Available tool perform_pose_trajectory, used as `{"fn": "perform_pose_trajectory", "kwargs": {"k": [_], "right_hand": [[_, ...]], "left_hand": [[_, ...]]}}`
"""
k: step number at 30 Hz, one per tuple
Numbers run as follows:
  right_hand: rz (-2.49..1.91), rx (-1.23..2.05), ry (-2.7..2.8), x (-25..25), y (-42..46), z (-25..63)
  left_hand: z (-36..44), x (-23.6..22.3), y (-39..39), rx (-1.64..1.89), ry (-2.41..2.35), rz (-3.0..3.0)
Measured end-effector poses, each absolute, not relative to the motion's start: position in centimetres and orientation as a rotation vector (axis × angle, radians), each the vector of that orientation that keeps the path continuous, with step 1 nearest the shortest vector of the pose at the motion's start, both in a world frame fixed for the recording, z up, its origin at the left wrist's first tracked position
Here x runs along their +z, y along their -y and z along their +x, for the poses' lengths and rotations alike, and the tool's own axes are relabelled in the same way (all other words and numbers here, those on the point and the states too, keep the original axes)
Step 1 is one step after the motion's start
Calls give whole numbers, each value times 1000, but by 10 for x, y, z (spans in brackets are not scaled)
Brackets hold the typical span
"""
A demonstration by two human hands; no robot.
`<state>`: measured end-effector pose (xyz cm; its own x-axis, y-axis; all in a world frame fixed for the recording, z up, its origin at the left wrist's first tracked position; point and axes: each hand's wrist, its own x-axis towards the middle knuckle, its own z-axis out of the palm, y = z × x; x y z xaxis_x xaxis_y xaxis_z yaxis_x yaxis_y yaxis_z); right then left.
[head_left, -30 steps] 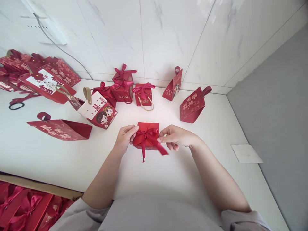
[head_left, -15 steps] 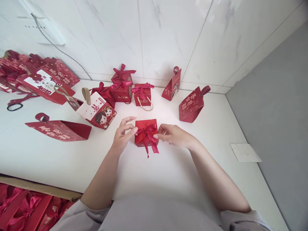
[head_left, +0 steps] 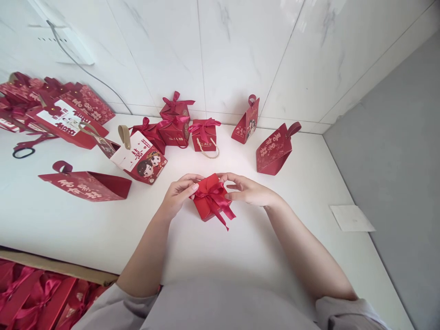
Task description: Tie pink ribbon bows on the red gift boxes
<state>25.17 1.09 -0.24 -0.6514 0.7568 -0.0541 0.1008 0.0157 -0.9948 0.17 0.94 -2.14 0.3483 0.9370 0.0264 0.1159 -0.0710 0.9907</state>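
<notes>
A small red gift box (head_left: 206,206) with a red satin ribbon bow (head_left: 216,195) sits turned at an angle on the white counter (head_left: 220,247). My left hand (head_left: 178,195) grips its left side, thumb and fingers curled round the top edge. My right hand (head_left: 245,189) holds the right side, fingers arched over the top by the bow. Two ribbon tails hang down over the front of the box.
Several finished red ribboned boxes (head_left: 204,134) stand by the marble wall, with red handled bags (head_left: 277,149) to the right, a cartoon-printed box (head_left: 139,158) and a flat red bag (head_left: 85,183) to the left. A white paper (head_left: 351,218) lies far right; a carton of red ribbons (head_left: 34,295) lower left.
The box has been rotated from square-on to a diagonal. Both hands moved from pinching the ribbon ends to holding the box at its sides.
</notes>
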Motion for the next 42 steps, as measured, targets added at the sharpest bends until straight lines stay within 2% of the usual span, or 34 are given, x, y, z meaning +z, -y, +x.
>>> {"fn": "perform_pose_trajectory", "kwargs": {"k": [8,18,25,30,39,42], "right_hand": [[-818,1738,1774,-7,-12,245],[-828,1617,1893,-1,-10,251],[-838,1552,1902,-2,-9,250],[-910,1524,1811,-1,-11,253],[-990,1427,1788,-3,-15,252],[-991,1403,1750,-3,-14,251]], "left_hand": [[3,-23,-8,856,-1006,1496],[1,-19,-6,843,-1058,1875],[6,-24,-6,968,-1045,1931],[20,-27,-2,1123,-1140,1707],[21,-18,14,686,-1025,1672],[14,-16,17,659,-1010,1739]]}}
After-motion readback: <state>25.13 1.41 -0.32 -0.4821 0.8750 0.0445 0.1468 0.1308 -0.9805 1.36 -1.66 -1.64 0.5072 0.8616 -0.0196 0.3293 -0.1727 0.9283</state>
